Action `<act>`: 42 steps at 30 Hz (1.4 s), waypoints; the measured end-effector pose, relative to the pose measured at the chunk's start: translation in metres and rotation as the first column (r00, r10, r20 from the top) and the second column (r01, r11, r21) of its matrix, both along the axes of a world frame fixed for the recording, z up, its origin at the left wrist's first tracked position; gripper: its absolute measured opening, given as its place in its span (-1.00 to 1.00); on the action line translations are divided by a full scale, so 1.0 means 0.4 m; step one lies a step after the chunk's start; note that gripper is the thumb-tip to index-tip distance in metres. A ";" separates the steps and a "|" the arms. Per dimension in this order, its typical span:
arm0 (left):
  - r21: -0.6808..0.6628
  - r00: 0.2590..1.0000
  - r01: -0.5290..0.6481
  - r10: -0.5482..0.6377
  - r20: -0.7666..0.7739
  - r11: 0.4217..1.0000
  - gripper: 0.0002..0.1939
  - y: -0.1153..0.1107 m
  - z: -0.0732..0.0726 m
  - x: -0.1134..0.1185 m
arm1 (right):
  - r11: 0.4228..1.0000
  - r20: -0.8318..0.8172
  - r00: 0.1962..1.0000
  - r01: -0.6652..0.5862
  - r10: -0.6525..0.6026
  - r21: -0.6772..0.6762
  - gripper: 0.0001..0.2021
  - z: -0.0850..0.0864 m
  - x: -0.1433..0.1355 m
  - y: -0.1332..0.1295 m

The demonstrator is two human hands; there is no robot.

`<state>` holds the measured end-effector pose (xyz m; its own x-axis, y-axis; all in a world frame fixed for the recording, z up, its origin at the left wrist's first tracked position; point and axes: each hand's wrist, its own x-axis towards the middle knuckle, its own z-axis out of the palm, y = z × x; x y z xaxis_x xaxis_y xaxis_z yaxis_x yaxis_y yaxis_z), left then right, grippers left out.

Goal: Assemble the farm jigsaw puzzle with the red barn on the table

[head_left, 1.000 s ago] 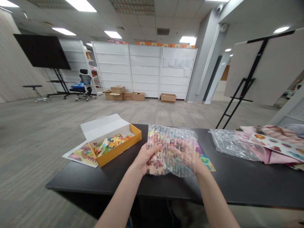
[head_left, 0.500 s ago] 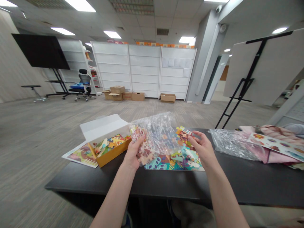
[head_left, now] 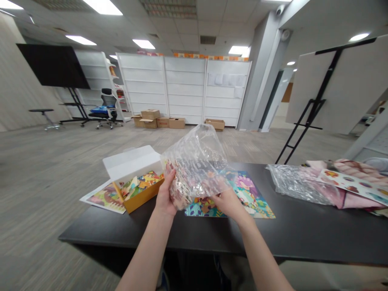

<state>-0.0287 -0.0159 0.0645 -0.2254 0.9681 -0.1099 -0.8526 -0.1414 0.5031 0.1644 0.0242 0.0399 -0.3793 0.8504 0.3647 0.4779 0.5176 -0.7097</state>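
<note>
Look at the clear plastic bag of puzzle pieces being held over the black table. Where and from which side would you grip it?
Probably grip the plastic bag low, at its bulging lower part where the pieces sit, coming in from both sides as the left hand and right hand do. The upper part is loose, crumpled film with nothing firm in it.

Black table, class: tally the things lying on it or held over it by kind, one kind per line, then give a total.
Clear plastic bags: 2, one of puzzle pieces gripped by the left hand and right hand, one crumpled.
Yellow boxes: 1.
Colourful picture sheets: 3.
Total: 6.
</note>
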 end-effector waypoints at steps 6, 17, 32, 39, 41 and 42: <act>-0.111 0.992 -0.050 0.036 -0.124 0.993 -0.61 -0.005 0.015 0.005 | 0.986 0.128 0.990 0.031 -0.052 0.163 -0.66 -0.011 -0.009 0.015; -0.084 0.913 -0.015 -0.021 -0.408 0.996 -0.56 -0.011 -0.010 -0.001 | 0.908 -0.303 0.879 0.409 -0.367 0.088 -0.73 0.119 0.155 0.000; -0.104 0.845 0.151 -0.183 -0.502 0.983 -0.51 -0.012 -0.021 0.079 | 0.940 -0.234 0.955 -0.238 0.181 -0.243 -0.69 0.089 0.095 -0.044; -0.070 0.827 0.164 -0.176 -0.534 0.984 -0.49 -0.015 -0.017 0.090 | 0.917 -0.130 0.965 -0.257 0.227 -0.306 -0.77 0.082 0.093 -0.049; -0.064 0.830 0.184 -0.190 -0.524 0.981 -0.49 -0.016 -0.017 0.092 | 0.938 -0.149 0.973 -0.210 0.175 -0.277 -0.76 0.085 0.085 -0.050; -0.062 0.831 0.203 -0.205 -0.517 0.977 -0.50 -0.016 -0.017 0.093 | 0.946 -0.166 0.976 -0.182 0.141 -0.269 -0.75 0.085 0.081 -0.049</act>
